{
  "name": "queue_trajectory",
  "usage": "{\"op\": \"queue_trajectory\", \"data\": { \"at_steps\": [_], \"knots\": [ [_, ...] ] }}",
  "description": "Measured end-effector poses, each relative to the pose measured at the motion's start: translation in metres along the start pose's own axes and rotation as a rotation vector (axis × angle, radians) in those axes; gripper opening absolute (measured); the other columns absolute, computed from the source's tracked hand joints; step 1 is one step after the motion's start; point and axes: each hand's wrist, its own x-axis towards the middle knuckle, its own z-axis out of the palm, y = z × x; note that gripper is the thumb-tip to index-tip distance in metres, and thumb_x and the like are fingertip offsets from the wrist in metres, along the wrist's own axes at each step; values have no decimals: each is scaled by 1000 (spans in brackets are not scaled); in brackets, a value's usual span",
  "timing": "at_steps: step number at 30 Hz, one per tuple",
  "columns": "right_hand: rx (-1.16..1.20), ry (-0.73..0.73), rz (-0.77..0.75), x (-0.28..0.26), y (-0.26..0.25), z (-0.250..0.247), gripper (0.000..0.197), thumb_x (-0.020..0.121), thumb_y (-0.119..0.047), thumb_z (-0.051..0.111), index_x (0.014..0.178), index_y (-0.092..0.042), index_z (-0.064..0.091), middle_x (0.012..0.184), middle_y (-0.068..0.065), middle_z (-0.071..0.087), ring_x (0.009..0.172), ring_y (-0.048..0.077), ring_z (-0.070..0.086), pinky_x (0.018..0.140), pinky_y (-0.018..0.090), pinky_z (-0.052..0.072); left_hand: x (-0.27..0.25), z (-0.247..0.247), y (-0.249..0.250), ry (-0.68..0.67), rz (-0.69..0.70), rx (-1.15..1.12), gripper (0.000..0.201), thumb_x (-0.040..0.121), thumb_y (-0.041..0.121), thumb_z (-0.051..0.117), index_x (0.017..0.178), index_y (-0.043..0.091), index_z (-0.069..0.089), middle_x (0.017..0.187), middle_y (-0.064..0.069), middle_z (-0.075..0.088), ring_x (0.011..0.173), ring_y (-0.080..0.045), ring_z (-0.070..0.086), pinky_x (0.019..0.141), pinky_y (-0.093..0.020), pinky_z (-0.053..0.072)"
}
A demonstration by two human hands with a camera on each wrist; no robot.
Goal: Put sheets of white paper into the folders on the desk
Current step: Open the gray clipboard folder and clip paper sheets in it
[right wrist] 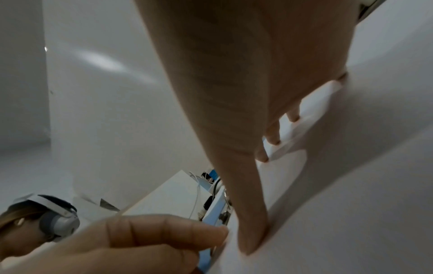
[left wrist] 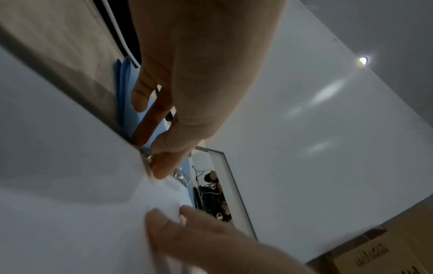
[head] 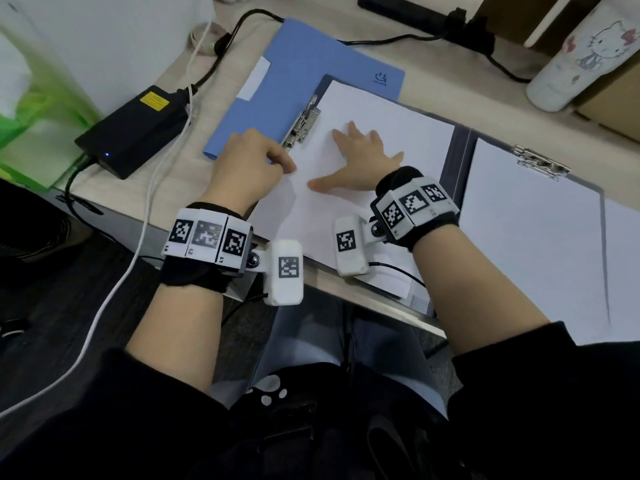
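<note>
Each arm has a black sleeve point(head: 554, 375) pushed up, so the forearms are bare. A black strap goes round each wrist. On each strap sits a white band point(head: 207, 237) of little flat blocks, and each block has a black and white square pattern on it. A white box point(head: 285, 271) with the same kind of pattern hangs from each band on a small shiny ball joint. A thin black cable point(head: 394, 270) comes out of the box on the right wrist. The dark top has white paw print shapes point(head: 272, 388) on it.

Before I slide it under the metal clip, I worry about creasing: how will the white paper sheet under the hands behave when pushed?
The white paper sheet probably buckles if pushed from one edge. The right hand lies flat on it, which should keep it from sliding. The left hand pinches its edge by the metal clip, so it likely lifts floppy.
</note>
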Motion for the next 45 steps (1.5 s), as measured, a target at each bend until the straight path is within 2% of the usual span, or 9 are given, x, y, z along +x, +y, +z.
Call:
{"op": "queue_trajectory", "data": {
  "at_steps": [8, 14, 17, 19, 21, 24, 31, 39, 45],
  "knots": [
    [-37, -66, 40, 13, -11, -1, 120, 59, -77, 64, 147, -42, -9, 157, -9, -21, 145, 28, -22, 102, 77, -1, 20, -9, 11, 2, -34, -115, 34, 76, -1, 48, 84, 16, 75, 79, -3, 69, 82, -22, 64, 83, -37, 55],
    [47, -54, 42, 19, -11, 3, 122, 57, -73, 70, 146, -45, -8, 157, -9, -21, 143, 28, -27, 102, 74, -13, 45, -3, 19, -11, 94, -254, 30, 96, 9, 40, 110, 16, 66, 99, 5, 58, 79, -3, 52, 67, -7, 39],
    [36, -58, 42, 19, -11, 4, 121, 59, -73, 67, 146, -44, -11, 157, -9, -23, 143, 28, -28, 102, 73, -14, 58, 5, 19, -171, 63, -289, 27, 102, 20, 30, 84, 24, 49, 82, 8, 48, 66, 6, 41, 60, -10, 38],
    [43, -58, 42, 20, -10, 5, 120, 60, -72, 67, 146, -44, -11, 156, -9, -23, 143, 28, -28, 102, 73, -14, 63, 6, 21, -241, -37, -329, 25, 103, 33, 25, 89, 26, 45, 79, 16, 42, 71, 6, 38, 56, 2, 35],
    [55, -62, 45, 21, -10, 5, 117, 63, -69, 68, 146, -45, -10, 156, -9, -24, 142, 28, -28, 102, 74, -14, 68, 7, 20, -280, -63, -404, 35, 101, 45, 22, 105, 30, 52, 104, 23, 52, 100, 4, 47, 82, 1, 34],
    [61, -65, 52, 23, -10, 4, 114, 66, -65, 68, 146, -46, -10, 156, -10, -24, 142, 28, -28, 102, 74, -13, 70, 7, 23, -244, -76, -501, 44, 99, 51, 18, 126, 34, 48, 141, 8, 48, 130, -7, 41, 109, -29, 32],
    [56, -81, 35, 20, -9, 4, 121, 60, -73, 67, 146, -43, -12, 155, -9, -27, 142, 29, -30, 101, 73, -15, 58, 8, 17, 90, -55, -643, 40, 99, 32, 42, 109, 1, 66, 99, -6, 69, 71, 7, 63, 58, -3, 41],
    [60, -81, 35, 16, -9, 3, 120, 61, -74, 66, 147, -41, -12, 155, -9, -27, 141, 29, -30, 102, 71, -16, 45, 5, 4, 123, -14, -615, 9, 81, 24, 68, 82, 15, 71, 81, -4, 71, 82, -19, 68, 83, -34, 57],
    [58, -83, 39, 16, -9, 3, 120, 61, -73, 66, 147, -41, -12, 155, -9, -27, 141, 29, -30, 102, 71, -17, 44, 0, 1, 69, -152, -584, 7, 79, 15, 72, 84, 13, 67, 71, -2, 61, 66, -16, 61, 82, -34, 58]
  ]
}}
